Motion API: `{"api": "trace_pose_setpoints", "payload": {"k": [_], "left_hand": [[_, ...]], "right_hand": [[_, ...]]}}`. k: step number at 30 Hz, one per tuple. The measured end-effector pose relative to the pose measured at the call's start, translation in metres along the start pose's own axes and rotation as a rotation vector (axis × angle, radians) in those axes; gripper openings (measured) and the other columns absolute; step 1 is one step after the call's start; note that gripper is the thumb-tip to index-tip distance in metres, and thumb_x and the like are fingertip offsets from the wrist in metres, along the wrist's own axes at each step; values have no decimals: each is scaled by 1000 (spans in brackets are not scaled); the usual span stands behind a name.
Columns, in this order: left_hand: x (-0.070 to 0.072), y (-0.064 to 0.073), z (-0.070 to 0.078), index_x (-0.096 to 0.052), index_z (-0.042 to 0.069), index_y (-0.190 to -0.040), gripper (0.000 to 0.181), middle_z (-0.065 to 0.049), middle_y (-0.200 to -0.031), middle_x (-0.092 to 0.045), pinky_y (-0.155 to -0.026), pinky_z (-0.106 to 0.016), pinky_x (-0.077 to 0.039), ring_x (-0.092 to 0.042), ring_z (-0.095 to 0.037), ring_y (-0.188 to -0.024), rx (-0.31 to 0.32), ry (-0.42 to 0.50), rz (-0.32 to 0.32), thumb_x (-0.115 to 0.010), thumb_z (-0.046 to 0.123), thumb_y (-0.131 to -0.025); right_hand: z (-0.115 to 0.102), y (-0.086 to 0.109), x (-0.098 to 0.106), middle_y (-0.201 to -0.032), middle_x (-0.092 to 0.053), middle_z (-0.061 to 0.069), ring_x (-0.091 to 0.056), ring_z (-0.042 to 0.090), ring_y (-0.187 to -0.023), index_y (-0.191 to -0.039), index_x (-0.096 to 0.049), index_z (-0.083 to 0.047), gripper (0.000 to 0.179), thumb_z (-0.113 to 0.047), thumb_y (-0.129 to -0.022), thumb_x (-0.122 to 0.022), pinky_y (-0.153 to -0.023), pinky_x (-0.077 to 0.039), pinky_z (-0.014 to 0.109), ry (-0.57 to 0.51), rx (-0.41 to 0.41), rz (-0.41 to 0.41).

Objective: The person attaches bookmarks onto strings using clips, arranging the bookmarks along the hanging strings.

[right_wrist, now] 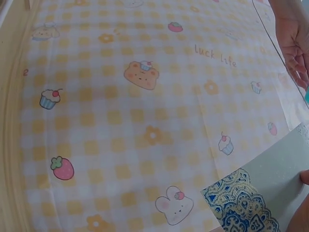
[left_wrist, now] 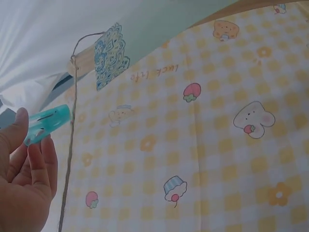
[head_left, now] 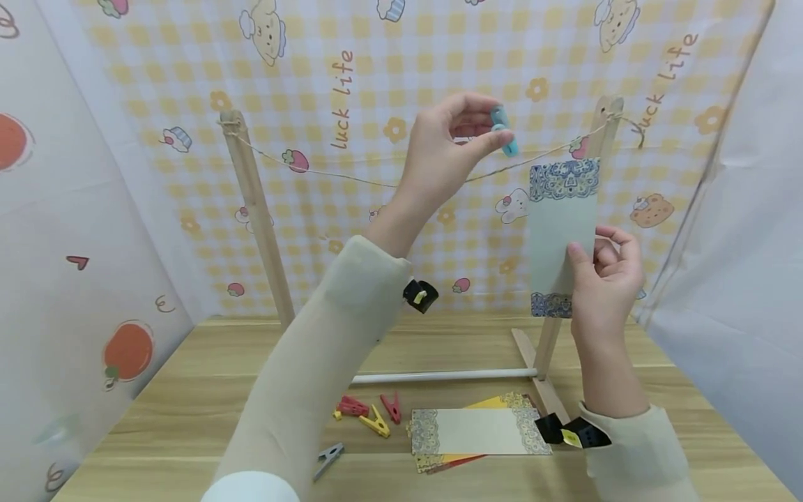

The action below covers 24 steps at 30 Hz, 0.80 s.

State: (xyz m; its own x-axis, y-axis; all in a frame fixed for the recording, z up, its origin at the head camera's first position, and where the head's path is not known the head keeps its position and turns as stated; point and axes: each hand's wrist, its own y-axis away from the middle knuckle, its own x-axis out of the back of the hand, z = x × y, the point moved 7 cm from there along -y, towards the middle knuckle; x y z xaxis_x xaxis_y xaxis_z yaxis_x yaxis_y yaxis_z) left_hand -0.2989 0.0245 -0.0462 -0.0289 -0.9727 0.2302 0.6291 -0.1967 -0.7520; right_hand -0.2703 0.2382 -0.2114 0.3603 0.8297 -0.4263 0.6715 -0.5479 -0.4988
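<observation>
Twine [head_left: 351, 177] crosses behind left grip [head_left: 447, 146] pinching clothespin [head_left: 511, 147]; right grip [head_left: 607, 286] holds card [head_left: 557, 233] before post [head_left: 604, 141].

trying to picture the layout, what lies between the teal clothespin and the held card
In the left wrist view, the string runs between the teal clothespin and the held card.

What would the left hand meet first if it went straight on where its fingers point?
Probably the string, short of the wooden post on the right, though depth is unclear.
</observation>
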Motion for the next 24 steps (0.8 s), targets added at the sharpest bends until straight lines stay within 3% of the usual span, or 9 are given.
{"api": "trace_pose_setpoints", "payload": {"k": [12, 24], "left_hand": [[-28, -12, -1, -68, 2, -114, 31, -9, -102, -73, -82, -12, -50, -66, -12, -89, 44, 2, -6, -77, 11, -86], [-43, -16, 2, -66, 0, -114, 29, -11, -102, -71, -83, -10, -50, -65, -11, -91, 16, 42, 25, -74, 8, -88]], "right_hand": [[-7, -4, -2, -80, -66, 2, -54, 13, -76, -111, -59, -9, 27, 8, -90, -64, -79, -50, 27, -41, 17, 21], [-7, -8, 1, -80, -66, 1, -56, 14, -77, -112, -61, -10, 27, 7, -90, -65, -86, -45, 36, -42, 2, 34]]}}
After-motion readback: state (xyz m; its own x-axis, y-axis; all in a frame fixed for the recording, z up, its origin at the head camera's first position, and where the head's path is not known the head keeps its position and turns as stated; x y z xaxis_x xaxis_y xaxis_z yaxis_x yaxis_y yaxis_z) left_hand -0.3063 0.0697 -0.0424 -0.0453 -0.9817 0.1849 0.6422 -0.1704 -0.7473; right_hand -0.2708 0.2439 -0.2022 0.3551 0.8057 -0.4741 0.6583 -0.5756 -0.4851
